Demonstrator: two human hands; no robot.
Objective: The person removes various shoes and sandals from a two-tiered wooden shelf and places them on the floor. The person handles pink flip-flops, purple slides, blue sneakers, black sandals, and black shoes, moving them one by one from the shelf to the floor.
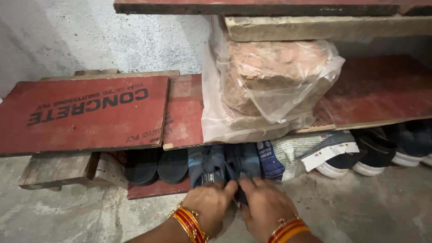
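Both hands pinch the heel ends of the blue sandals (224, 164), left hand (208, 204) and right hand (265, 208) curled closed, fingertips meeting. The sandals lie under the red plywood shelf (180, 112), beside black slippers (157, 165), on a grey concrete floor (360, 207).

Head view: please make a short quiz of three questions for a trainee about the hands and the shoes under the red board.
1. True or false: both hands touch the blue sandals under the red board.
2. What lies directly left of the blue sandals? A) black sandals B) a plastic-wrapped brick C) white-soled shoes
3. What is worn on both wrists?

Key
1. True: the left hand and the right hand grip the pair at its near end.
2. A: the black sandals.
3. Red and gold bangles.
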